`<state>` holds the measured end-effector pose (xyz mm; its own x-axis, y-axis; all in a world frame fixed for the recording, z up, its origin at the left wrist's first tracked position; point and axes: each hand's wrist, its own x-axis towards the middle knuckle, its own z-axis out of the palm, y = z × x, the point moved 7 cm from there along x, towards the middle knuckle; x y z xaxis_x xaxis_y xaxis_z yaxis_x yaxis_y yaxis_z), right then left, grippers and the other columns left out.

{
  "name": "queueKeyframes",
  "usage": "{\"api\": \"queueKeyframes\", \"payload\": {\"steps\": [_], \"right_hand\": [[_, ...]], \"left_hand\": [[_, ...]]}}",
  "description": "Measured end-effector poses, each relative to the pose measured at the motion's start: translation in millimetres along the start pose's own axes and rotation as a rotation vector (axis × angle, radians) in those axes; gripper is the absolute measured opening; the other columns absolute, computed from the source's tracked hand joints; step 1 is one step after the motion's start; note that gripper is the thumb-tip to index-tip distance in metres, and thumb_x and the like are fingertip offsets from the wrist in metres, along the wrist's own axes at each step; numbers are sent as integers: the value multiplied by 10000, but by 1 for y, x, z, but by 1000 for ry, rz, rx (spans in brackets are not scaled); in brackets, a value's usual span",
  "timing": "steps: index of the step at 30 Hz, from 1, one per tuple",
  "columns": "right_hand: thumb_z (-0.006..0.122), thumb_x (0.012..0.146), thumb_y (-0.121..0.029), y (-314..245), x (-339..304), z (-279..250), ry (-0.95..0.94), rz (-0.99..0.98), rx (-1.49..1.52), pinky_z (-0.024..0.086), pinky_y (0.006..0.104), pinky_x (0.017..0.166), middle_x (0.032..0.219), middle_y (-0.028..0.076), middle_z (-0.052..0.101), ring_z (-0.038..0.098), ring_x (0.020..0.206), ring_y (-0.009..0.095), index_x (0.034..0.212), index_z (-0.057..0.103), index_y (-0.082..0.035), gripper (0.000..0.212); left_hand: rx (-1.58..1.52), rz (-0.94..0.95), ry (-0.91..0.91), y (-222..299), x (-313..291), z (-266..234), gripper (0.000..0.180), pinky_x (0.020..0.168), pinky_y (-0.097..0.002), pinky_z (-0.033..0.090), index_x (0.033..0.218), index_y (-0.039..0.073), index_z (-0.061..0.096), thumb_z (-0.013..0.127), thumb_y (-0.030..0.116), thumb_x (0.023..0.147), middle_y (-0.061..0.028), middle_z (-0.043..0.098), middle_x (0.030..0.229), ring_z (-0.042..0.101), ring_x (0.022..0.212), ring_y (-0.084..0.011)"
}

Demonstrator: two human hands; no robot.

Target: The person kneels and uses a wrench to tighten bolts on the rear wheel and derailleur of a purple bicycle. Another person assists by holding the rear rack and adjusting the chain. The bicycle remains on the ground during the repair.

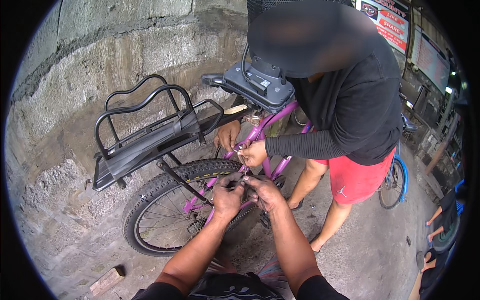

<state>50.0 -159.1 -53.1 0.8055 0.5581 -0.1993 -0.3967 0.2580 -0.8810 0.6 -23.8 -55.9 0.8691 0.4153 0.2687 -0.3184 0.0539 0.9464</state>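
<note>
My left hand (228,195) and my right hand (263,191) meet just above the rear tyre (150,196) of a purple bicycle (257,133). The fingers of both are curled and pinched close together, darkened with grime. Something small sits between the fingertips, too hidden to name. Right above them, a co-worker's two hands (253,153) work close to the frame, fingers pinched at a small thin piece. A black rear rack (150,136), wrapped with dark strips, juts out to the left over the wheel. The rear sprockets (196,227) show below my left wrist.
The co-worker, in a black top and red shorts (357,182), stands at the right of the bicycle. A rough concrete wall (65,80) runs behind. A wood block (107,281) lies on the floor at lower left. A blue-fendered bicycle (401,180) and other people are at far right.
</note>
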Motion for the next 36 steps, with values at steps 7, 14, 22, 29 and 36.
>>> {"api": "queueKeyframes", "payload": {"steps": [7,14,22,29,36], "right_hand": [[703,1046,-130,-8,-20,8,122,-238,-261,344,259,472,736,-31,596,431,517,57,1192,758,4,206],[688,1070,-125,10,-24,-6,300,-282,-285,346,242,475,774,-30,618,440,531,47,1159,756,-20,154],[730,990,-93,16,-17,-23,411,-450,-590,479,318,652,854,35,685,595,722,130,1106,754,4,153],[696,973,-81,-10,-46,-19,603,-701,-866,590,405,861,1064,191,797,777,934,319,1156,776,-12,211],[756,963,-101,-33,-50,5,636,-789,-1261,595,443,853,1004,190,785,768,944,392,1117,765,-20,175]], "left_hand": [[-335,-82,77,-19,-4,-14,145,883,-318,589,1086,-15,740,685,-84,971,-73,757,1012,708,921,-164],[-406,-184,48,-43,-23,-4,145,880,-332,587,1015,10,721,671,-108,948,-78,746,1040,699,936,-182],[-15,49,56,12,-11,-3,214,827,-312,581,1120,-34,739,763,-29,907,-75,765,1052,715,925,-155],[421,59,-36,36,7,2,231,743,-317,587,1149,-31,758,821,37,938,-98,823,908,733,790,-132],[214,102,-61,-5,1,5,180,766,-319,572,1101,-18,717,789,-18,937,-65,774,906,695,807,-136]]}}
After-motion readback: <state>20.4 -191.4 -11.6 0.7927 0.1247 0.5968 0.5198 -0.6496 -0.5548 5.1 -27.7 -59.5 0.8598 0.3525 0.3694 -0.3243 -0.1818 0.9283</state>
